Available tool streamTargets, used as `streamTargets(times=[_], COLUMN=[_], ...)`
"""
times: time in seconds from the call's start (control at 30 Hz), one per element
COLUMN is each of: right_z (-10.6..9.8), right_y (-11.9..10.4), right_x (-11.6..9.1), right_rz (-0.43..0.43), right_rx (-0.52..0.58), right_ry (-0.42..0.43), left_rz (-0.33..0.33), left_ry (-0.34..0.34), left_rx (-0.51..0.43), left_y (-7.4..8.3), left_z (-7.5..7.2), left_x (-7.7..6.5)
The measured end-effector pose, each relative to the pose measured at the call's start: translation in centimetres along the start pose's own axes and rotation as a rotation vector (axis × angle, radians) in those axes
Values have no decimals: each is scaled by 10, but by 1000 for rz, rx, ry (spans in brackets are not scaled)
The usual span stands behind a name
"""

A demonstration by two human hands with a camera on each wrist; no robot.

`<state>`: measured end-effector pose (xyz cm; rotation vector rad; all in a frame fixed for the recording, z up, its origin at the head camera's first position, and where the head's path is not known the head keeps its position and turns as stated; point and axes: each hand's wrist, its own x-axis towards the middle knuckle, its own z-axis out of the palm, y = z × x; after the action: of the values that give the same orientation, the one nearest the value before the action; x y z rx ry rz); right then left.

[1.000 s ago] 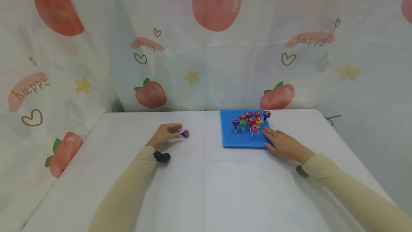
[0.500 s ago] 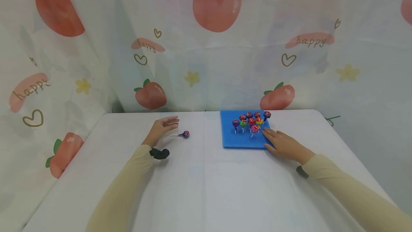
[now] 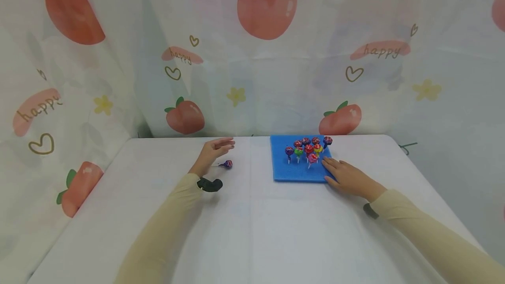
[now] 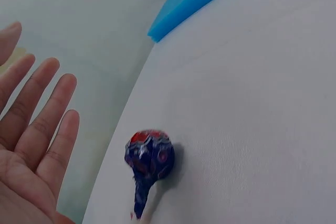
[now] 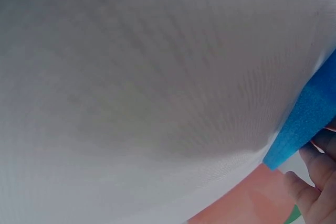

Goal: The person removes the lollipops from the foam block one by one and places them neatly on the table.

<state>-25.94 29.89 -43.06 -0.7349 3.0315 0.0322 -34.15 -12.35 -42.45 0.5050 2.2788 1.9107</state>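
A wrapped lollipop point(image 3: 226, 164) in dark blue and red lies on its side on the white table, its stick pointing left. My left hand point(image 3: 211, 157) hovers just behind and left of it, fingers extended and touching nothing. The left wrist view shows the same lollipop point(image 4: 150, 156) to the right of the spread fingers point(image 4: 62, 95). Over on the right, a blue foam board point(image 3: 292, 174) bears several upright lollipops point(image 3: 308, 149). My right hand point(image 3: 349, 179) rests against the board's right edge. In the right wrist view, its fingers point(image 5: 319, 169) lie along the blue foam.
The white table point(image 3: 252, 231) stretches toward me, its far edge against a curtain point(image 3: 268, 82) printed with peaches and hearts. A dark camera strap point(image 3: 210, 185) sits on my left wrist.
My left hand has come off the lollipop's stick, drawn back to the left, then swung right and farther away. The lollipop stays where it was. My right hand has not moved.
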Motion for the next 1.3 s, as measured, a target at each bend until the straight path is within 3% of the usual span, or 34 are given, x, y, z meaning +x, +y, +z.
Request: streamTargets(times=[0.57,1.3], right_z=[3,2], right_y=[3,2], right_x=[2,1], right_rz=[11,13], right_rx=[3,-1], right_ry=[0,-10], left_rz=[-16,-42], left_ry=[-64,-92], left_rx=[-117,-165], left_y=[0,-4], left_z=[75,108], left_x=[25,34])
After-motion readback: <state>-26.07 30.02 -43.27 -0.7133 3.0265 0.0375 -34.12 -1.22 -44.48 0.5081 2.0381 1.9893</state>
